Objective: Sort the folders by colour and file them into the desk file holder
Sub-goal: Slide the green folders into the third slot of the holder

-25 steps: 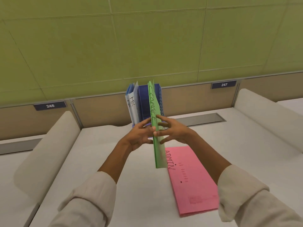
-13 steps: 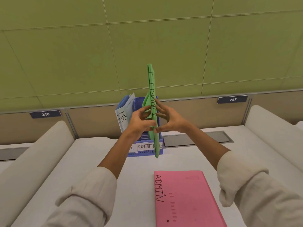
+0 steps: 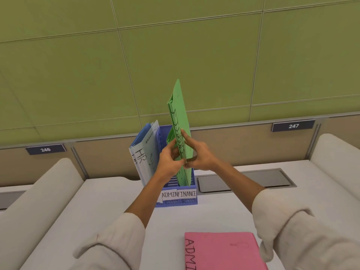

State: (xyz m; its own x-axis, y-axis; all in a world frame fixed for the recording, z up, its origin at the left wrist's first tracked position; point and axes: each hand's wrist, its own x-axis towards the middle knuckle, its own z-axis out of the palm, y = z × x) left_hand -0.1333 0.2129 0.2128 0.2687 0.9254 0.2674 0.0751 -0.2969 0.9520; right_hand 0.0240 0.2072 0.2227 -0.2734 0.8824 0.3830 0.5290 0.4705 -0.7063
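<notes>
Both hands pinch the green folder (image 3: 180, 121) from either side, left hand (image 3: 169, 160) and right hand (image 3: 200, 157) clasping its lower half. It stands upright on edge, its bottom inside the right slot of the blue holder (image 3: 176, 201), above the FINANCE label. Nearest on the bench (image 3: 224, 211) lies a pink folder (image 3: 222, 250), flat. Blue folders (image 3: 145, 152) lean in the holder's left slot.
</notes>
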